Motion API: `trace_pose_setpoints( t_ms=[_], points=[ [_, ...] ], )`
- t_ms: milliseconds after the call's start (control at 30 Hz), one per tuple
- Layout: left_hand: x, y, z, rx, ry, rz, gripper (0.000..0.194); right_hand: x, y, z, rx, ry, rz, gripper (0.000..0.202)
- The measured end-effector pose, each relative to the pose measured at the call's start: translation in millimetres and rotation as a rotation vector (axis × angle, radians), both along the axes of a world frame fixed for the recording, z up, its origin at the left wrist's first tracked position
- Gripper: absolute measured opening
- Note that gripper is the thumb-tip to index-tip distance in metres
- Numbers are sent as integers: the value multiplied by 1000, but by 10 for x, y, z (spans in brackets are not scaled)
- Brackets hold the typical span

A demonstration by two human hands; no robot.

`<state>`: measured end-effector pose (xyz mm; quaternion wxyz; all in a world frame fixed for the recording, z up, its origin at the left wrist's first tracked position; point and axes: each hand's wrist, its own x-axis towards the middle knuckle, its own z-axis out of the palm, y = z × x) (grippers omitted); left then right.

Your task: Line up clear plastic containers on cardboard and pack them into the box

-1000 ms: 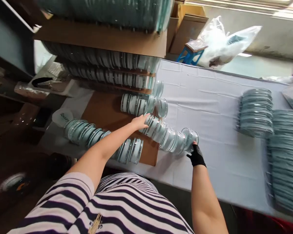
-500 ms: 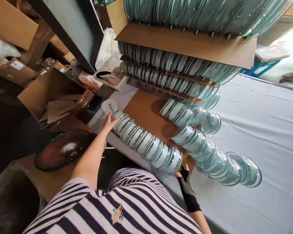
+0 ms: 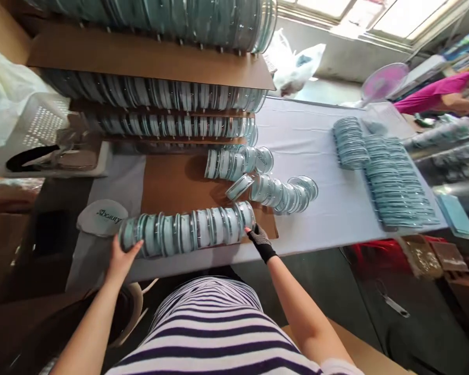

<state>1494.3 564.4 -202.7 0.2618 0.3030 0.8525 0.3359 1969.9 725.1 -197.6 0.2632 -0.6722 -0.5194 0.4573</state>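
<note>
A row of clear round containers with white inserts (image 3: 187, 229) lies on its side along the near table edge. My bare left hand (image 3: 123, 255) grips its left end, fingers partly hidden behind it. At the right end, my right hand (image 3: 260, 239), in a black and grey fingerless glove, presses against the last container. White round sheets marked "beauty" (image 3: 102, 217) lie beside the left end. Behind the row, a brown cardboard sheet (image 3: 172, 179) carries part of a second, looser group of containers (image 3: 283, 194), one of them tilted.
Tall layers of containers with cardboard between them (image 3: 152, 57) stand at the back. A white basket (image 3: 42, 125) is at the left. More stacks (image 3: 391, 177) fill the table's right end. A person in a pink top (image 3: 433, 96) is at the far right, near a fan (image 3: 385, 80).
The view has swung to the right, bringing in the far stacks and the person. My hands have closed in on both ends of the row. One container behind it now leans away from its group.
</note>
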Motion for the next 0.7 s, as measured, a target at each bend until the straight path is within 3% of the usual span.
trace_pose_setpoints(
  t_ms=[100,200,267,333,467,533,600,700],
  points=[
    [-238,83,124,-6,117,-1,93,-118,103,-47,43,-16,-1,51],
    [-110,324,348,191,332,-97,85,-36,462,40,109,-55,-78,56],
    [212,644,499,315,366,-222,70,29,823,170,178,-144,-111,61],
    [685,1092,607,339,310,-374,61,38,1207,320,271,-328,-59,68],
    [1802,2115,643,294,121,-706,71,-81,1766,497,342,-760,135,76],
    [2280,2537,592,172,62,-819,87,-133,1877,477,330,-816,190,73],
    [2607,2840,528,33,11,-868,94,-145,1888,409,357,-784,238,68],
    [2772,3062,471,-57,-46,-779,88,-93,1796,303,401,-744,307,67]
  ],
)
